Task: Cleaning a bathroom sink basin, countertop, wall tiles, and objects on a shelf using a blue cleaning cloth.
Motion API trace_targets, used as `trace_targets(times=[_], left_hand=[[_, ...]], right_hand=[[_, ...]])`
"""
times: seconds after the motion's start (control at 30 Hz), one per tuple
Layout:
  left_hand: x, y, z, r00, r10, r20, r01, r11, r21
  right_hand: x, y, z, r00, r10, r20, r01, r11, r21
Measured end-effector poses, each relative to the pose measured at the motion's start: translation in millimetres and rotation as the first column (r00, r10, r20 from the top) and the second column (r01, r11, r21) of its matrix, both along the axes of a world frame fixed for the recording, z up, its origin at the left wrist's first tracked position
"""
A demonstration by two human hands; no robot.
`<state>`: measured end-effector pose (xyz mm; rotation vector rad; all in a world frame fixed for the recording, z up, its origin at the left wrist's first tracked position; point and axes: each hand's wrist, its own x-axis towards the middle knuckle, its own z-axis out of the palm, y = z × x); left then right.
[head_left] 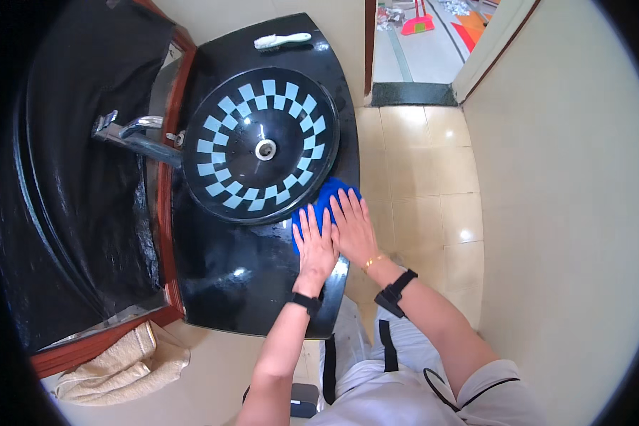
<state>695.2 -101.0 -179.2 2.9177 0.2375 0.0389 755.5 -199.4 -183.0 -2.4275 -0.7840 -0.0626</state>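
A blue cloth [330, 192] lies on the black countertop [227, 284], close against the near right side of the round basin [319, 92]. My left hand [315, 245] rests flat on its left part, fingers stretched out. Beside it, my right hand [353, 228] presses flat on the right part near the counter's edge, its fingers also extended. The hands touch or nearly touch along their inner sides. Black with a ring of pale checks, the basin has a drain [265, 150] at its middle. Parts of the cloth are hidden under both palms.
A white-handled brush [282, 40] lies at the counter's far end. The metal faucet [138, 138] reaches toward the basin from the left, before a black-covered, red-framed panel [85, 163]. A beige towel [113, 366] hangs lower left. Beyond the doorway sits a red dustpan [417, 25].
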Motion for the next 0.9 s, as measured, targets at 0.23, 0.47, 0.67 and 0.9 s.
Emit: trace_targets(times=[0.23, 0.47, 0.67, 0.9], left_hand=[[32.9, -8.8, -4.6, 0.996, 0.083, -0.029, -0.080, 0.992, 0.095], [4.1, -5.9, -2.2, 0.995, 0.029, -0.091, -0.020, 0.995, 0.098], [-72.3, 1.1, -3.1, 0.986, -0.062, -0.152, 0.083, 0.987, 0.140], [-180.9, 8.3, -4.5, 0.975, -0.147, -0.169, 0.176, 0.970, 0.167]], right_hand=[[46.9, -4.9, -9.1, 0.993, 0.118, 0.033, -0.120, 0.990, 0.073], [1.9, -8.1, -12.4, 0.997, -0.008, -0.072, 0.021, 0.982, 0.190], [-86.4, -5.2, -14.9, 0.973, -0.127, -0.194, 0.182, 0.936, 0.300], [-201.0, -4.4, -15.2, 0.952, -0.194, -0.236, 0.271, 0.894, 0.356]])
